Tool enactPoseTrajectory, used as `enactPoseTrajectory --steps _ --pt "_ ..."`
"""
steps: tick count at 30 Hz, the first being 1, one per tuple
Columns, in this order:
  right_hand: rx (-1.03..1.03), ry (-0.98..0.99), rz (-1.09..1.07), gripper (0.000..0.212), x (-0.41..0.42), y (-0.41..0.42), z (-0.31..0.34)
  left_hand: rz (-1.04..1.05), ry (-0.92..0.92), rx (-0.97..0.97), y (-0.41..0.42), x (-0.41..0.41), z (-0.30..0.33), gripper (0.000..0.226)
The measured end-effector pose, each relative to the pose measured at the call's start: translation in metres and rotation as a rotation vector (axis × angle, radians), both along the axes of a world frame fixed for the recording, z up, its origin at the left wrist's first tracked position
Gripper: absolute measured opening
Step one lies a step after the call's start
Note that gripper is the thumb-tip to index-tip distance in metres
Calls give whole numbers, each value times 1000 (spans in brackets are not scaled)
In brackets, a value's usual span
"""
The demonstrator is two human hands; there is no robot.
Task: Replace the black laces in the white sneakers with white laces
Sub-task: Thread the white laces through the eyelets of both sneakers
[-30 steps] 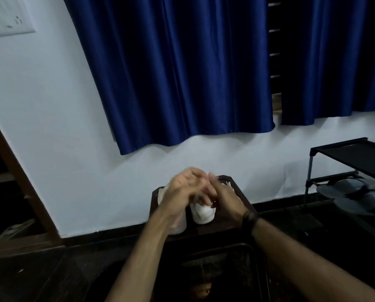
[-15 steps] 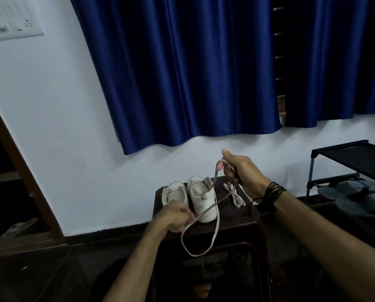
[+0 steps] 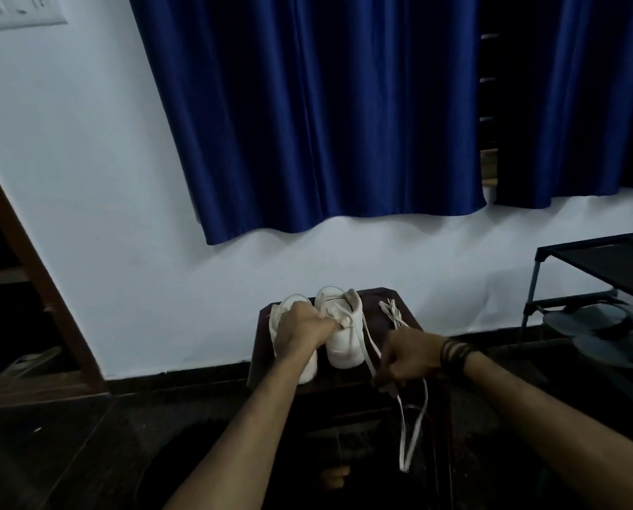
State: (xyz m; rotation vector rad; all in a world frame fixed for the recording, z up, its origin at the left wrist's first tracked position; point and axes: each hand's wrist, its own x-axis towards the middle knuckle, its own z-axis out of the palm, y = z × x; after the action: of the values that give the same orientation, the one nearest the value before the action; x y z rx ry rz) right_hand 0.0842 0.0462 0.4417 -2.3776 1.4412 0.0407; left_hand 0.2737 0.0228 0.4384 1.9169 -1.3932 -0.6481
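pinching the white lace at the right sneaker, the left hand curls; the right hand grips its hanging loop; sneaker toes face the person on the bench.

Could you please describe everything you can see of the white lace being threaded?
The flat white fabric lace runs from the right-hand white sneaker on the dark wooden stool. The left hand pinches it at the eyelets; the right hand grips it lower, and its slack hangs below in a long loop.
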Motion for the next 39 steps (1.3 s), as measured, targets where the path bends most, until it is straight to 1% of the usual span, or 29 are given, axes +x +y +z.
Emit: enactPoseTrajectory --steps 1,2,3,4,5,6,8,9,10,11,12,14,15,18,20,22,24,27,30,33,34,36,39 --pt "4 38 -51 33 -1 -4 -5 11 -78 -52 0 1 3 19" --pt "-36 62 -116 41 0 -7 -6 11 -137 -99 -2 2 6 15" --pt "-119 73 -205 44 1 -11 -8 6 -171 -136 -5 2 9 14" --pt "-231 43 -316 43 5 -17 -10 5 -184 -148 -11 2 10 17" --pt "-333 -44 -433 40 8 -22 -10 6 -204 -154 -17 1 12 23" --pt "-408 -179 -530 38 13 -27 -8 1 -234 -146 -25 -1 12 30" --pt "-449 -438 -640 36 24 -40 0 -33 -300 -100 -40 -5 10 45" --pt "-423 -520 -643 33 29 -48 2 -41 -313 -76 -48 -8 9 51" --pt "-393 -544 -618 27 34 -57 4 -38 -322 -56 -54 -11 8 55" --pt "-372 -504 -588 23 40 -63 4 -32 -340 -52 -57 -13 4 54" --pt "-357 -439 -565 26 45 -68 0 -23 -385 -65 -61 -14 -1 47" --pt "-343 -390 -554 40 54 -75 -10 -1 -468 -125 -65 -14 -15 29" --pt "-335 -382 -558 41 56 -77 -15 8 -477 -159 -66 -12 -21 25" --pt "-307 -353 -573 34 55 -84 -24 31 -483 -251 -71 -10 -33 26" --pt "-215 -406 -635 38 54 -93 -24 39 -506 -298 -69 -11 -34 24" --pt "-132 -469 -653 41 55 -101 -24 19 -532 -343 -66 -11 -34 23" --pt "-117 -504 -637 40 58 -105 -28 22 -569 -401 -59 -12 -34 18" --pt "-202 -568 -672 36 58 -98 -37 80 -628 -509 -49 -18 -43 10" --pt "-295 -700 -721 26 50 -90 -39 151 -555 -644 -42 -24 -57 13" --pt "-473 -740 -637 24 50 -78 -37 169 -487 -733 -30 -26 -65 21" --pt "-544 -751 -593 27 54 -72 -40 177 -480 -764 -26 -24 -66 22" --pt "-653 -792 -559 40 64 -59 -48 194 -478 -816 -18 -19 -64 17" --pt "-768 -825 -584 52 73 -44 -56 133 -471 -774 -13 -11 -53 22"
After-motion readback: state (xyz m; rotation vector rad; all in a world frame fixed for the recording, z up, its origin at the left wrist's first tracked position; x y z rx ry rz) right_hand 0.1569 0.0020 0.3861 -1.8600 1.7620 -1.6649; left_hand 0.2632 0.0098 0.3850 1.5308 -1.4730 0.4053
